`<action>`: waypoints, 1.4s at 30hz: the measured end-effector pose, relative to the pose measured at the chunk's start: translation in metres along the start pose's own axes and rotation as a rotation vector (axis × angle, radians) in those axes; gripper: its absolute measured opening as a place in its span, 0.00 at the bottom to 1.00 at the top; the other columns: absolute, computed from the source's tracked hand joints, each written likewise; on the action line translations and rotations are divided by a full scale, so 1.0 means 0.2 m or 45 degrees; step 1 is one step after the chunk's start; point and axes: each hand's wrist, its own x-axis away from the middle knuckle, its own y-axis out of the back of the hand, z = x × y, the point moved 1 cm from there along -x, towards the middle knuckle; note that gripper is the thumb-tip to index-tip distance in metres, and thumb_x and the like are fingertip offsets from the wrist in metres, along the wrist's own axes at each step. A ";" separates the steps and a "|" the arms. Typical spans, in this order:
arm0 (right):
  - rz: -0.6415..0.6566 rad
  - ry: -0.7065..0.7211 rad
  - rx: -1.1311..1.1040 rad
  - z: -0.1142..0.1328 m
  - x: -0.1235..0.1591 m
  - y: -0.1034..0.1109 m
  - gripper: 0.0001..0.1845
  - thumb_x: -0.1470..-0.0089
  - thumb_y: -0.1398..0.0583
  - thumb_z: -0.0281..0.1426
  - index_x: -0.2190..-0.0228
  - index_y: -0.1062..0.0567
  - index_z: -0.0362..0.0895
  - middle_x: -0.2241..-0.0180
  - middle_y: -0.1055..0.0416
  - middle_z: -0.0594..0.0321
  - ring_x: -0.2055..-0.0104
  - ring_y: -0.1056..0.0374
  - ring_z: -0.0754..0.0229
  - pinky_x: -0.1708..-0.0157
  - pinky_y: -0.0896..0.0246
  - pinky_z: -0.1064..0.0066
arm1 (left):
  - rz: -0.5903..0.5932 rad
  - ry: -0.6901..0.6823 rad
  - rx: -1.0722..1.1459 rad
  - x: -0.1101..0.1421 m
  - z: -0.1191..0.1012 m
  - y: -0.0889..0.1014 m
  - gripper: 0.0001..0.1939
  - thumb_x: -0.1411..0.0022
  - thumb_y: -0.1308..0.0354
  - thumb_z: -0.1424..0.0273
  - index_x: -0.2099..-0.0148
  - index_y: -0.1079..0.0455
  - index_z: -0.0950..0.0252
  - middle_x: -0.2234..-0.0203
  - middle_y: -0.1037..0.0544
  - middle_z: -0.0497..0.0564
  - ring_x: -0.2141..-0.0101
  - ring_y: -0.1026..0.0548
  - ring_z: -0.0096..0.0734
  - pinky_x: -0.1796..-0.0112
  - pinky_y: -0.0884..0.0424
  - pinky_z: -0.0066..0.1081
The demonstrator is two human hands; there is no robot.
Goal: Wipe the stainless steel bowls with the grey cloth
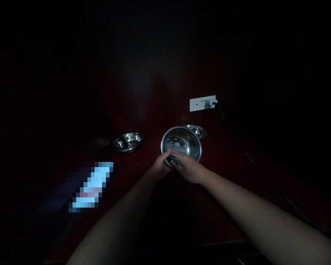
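A shiny steel bowl (182,141) is tilted toward me over a dark reddish table (226,162). My left hand (160,167) grips its near rim from the left, fingers curled. My right hand (188,168) is closed at the same rim, and a grey cloth-like thing (174,159) shows between the two hands. The scene is very dark, so finger detail is poor.
A second steel bowl (127,141) rests to the left, and another steel dish (195,130) lies just behind the held bowl. A white power strip (202,103) with a plug and a dark cable (264,173) lies further back. A glowing pixelated patch (91,187) sits at the near left.
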 end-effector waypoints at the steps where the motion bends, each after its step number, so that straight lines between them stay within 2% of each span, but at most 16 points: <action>1: -0.007 -0.005 0.011 -0.01 0.00 -0.01 0.25 0.43 0.49 0.31 0.43 0.40 0.43 0.41 0.42 0.57 0.37 0.50 0.55 0.38 0.53 0.56 | -0.007 -0.016 0.001 0.00 0.00 0.00 0.13 0.41 0.46 0.65 0.63 0.28 0.70 0.68 0.21 0.56 0.62 0.24 0.38 0.56 0.31 0.35; 6: 0.016 0.000 0.096 -0.02 0.00 -0.03 0.30 0.45 0.47 0.28 0.42 0.44 0.39 0.39 0.48 0.52 0.35 0.58 0.53 0.37 0.58 0.54 | -0.038 -0.031 0.004 -0.01 0.01 -0.01 0.14 0.42 0.46 0.63 0.60 0.27 0.69 0.66 0.21 0.56 0.60 0.24 0.38 0.53 0.33 0.35; 10: 0.096 0.041 0.144 -0.01 0.02 -0.02 0.35 0.48 0.43 0.35 0.42 0.45 0.37 0.39 0.48 0.48 0.35 0.58 0.49 0.37 0.57 0.53 | -0.104 0.009 -0.004 0.00 0.00 -0.02 0.15 0.42 0.48 0.63 0.65 0.27 0.70 0.71 0.21 0.55 0.60 0.24 0.40 0.52 0.34 0.37; 13: 0.131 0.086 0.134 0.00 0.02 -0.01 0.37 0.50 0.41 0.33 0.41 0.46 0.38 0.40 0.46 0.47 0.36 0.52 0.49 0.39 0.52 0.54 | -0.140 0.035 0.013 -0.01 0.00 -0.03 0.16 0.42 0.48 0.63 0.68 0.27 0.70 0.74 0.21 0.56 0.60 0.24 0.43 0.52 0.34 0.39; 18: 0.137 0.088 0.086 0.02 0.02 0.01 0.33 0.54 0.42 0.22 0.44 0.40 0.41 0.44 0.38 0.49 0.42 0.40 0.50 0.43 0.45 0.55 | -0.049 -0.023 0.103 -0.01 -0.01 -0.06 0.24 0.39 0.53 0.55 0.62 0.27 0.72 0.68 0.21 0.60 0.55 0.26 0.45 0.49 0.35 0.40; 21: 0.145 0.108 0.080 0.02 0.02 0.03 0.33 0.56 0.44 0.19 0.46 0.37 0.41 0.45 0.36 0.50 0.45 0.37 0.51 0.45 0.42 0.56 | -0.059 -0.048 0.112 -0.01 -0.01 -0.06 0.21 0.39 0.50 0.58 0.62 0.27 0.71 0.67 0.21 0.59 0.55 0.26 0.43 0.49 0.35 0.39; 26: 0.030 0.143 0.091 0.00 0.01 0.02 0.37 0.56 0.43 0.21 0.43 0.42 0.41 0.42 0.41 0.51 0.39 0.46 0.51 0.40 0.49 0.56 | -0.102 -0.125 0.091 -0.01 -0.01 -0.03 0.12 0.40 0.48 0.68 0.64 0.27 0.70 0.68 0.20 0.55 0.59 0.24 0.38 0.48 0.36 0.37; 29: -0.010 0.132 0.116 0.00 0.01 0.00 0.40 0.57 0.43 0.23 0.41 0.46 0.39 0.39 0.47 0.50 0.37 0.52 0.50 0.38 0.53 0.56 | -0.102 -0.130 0.108 -0.01 0.00 -0.02 0.12 0.40 0.49 0.68 0.63 0.27 0.69 0.66 0.20 0.55 0.57 0.25 0.38 0.47 0.37 0.38; 33: 0.013 0.093 0.110 -0.01 0.01 -0.01 0.43 0.58 0.42 0.24 0.40 0.48 0.40 0.36 0.56 0.52 0.35 0.55 0.50 0.38 0.53 0.56 | -0.099 -0.134 0.111 -0.01 0.00 -0.02 0.14 0.42 0.47 0.64 0.61 0.27 0.68 0.64 0.21 0.56 0.54 0.27 0.41 0.46 0.39 0.40; 39: 0.105 0.097 0.100 -0.02 0.01 -0.01 0.43 0.59 0.43 0.22 0.40 0.47 0.39 0.37 0.54 0.51 0.34 0.59 0.49 0.38 0.55 0.54 | -0.062 -0.081 0.081 -0.01 0.00 -0.03 0.19 0.41 0.49 0.60 0.59 0.28 0.70 0.63 0.21 0.58 0.52 0.28 0.45 0.47 0.38 0.42; 42: 0.113 0.094 0.091 -0.02 0.00 0.00 0.36 0.57 0.43 0.23 0.44 0.40 0.38 0.38 0.50 0.50 0.35 0.56 0.50 0.38 0.54 0.55 | -0.040 -0.099 0.090 -0.01 -0.01 -0.04 0.18 0.40 0.50 0.60 0.62 0.28 0.70 0.65 0.21 0.58 0.53 0.27 0.44 0.48 0.36 0.41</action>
